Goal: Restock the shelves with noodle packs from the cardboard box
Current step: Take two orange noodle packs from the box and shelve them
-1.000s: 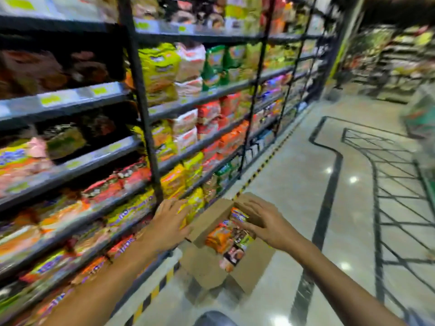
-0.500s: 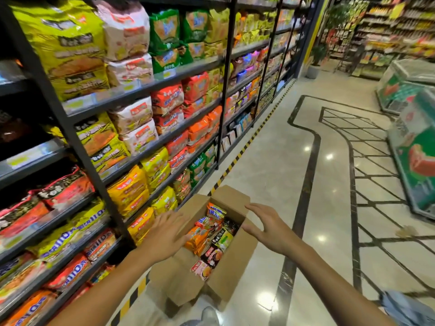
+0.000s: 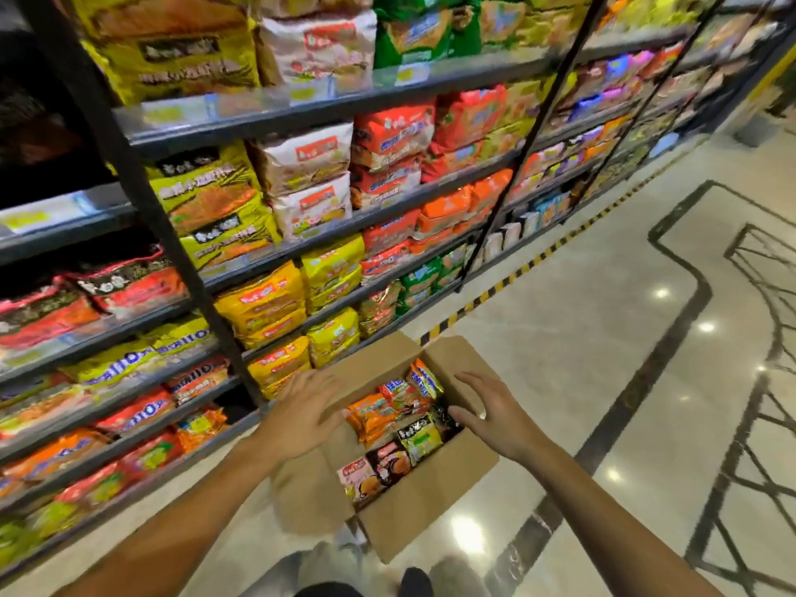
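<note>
Hovering my left hand [image 3: 301, 417] and right hand [image 3: 491, 413] empty, fingers spread, over the floor's cardboard box [image 3: 430, 506], I risk crushing loose noodle packs [image 3: 398, 417] by grabbing clumsily.

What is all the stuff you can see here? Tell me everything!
Cardboard box: one, brown, open on the floor beside the shelves.
Noodle packs in the box: several, orange, red, yellow, green, black, pink.
Shelves: many dark tiers, on the left, running down the aisle.
Shelved packs: many, yellow, white, red, orange, green.
Floor: shiny cream with dark lines.
Left hand: open, over the box's left flap.
Right hand: open, over the box's right side.
</note>
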A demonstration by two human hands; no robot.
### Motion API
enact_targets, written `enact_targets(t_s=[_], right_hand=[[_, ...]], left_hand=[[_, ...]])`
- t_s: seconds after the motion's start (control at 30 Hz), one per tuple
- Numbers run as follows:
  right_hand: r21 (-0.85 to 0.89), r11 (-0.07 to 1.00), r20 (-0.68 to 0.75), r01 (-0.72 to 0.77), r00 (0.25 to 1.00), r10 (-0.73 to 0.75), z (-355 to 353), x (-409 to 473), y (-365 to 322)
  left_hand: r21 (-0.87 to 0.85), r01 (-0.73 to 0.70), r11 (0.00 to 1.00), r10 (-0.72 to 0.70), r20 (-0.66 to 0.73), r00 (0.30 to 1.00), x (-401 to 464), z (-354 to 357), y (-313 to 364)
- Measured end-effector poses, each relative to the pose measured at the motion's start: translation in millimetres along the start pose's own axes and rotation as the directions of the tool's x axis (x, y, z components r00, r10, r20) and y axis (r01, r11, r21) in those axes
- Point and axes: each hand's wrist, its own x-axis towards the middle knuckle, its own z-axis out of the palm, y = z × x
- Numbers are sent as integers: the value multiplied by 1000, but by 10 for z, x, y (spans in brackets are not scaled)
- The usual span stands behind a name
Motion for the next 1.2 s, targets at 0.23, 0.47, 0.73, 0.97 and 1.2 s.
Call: enact_targets(t_s=[0.23,0.47,0.73,0.97,1.2], right_hand=[[40,990,201,135,969,-140,44,1217,530],[96,973,275,208,934,-227,97,2066,985],[42,984,355,175,918,-178,986,2950,1899],[79,992,388,102,913,-125,2391,3451,2802],[123,991,424,56,900,-103,3793,3695,3679]], left_hand=[[-95,215,972,-216,-1,976,249,70,61],[-185,337,923,-347,-24,937,805,376,262],[-336,464,819,-461,95,882,1825,1567,-194],[-415,553,722,-462,306,832,2516,3444,-986],[-419,645,639,-474,445,760,3022,5079,-1678]])
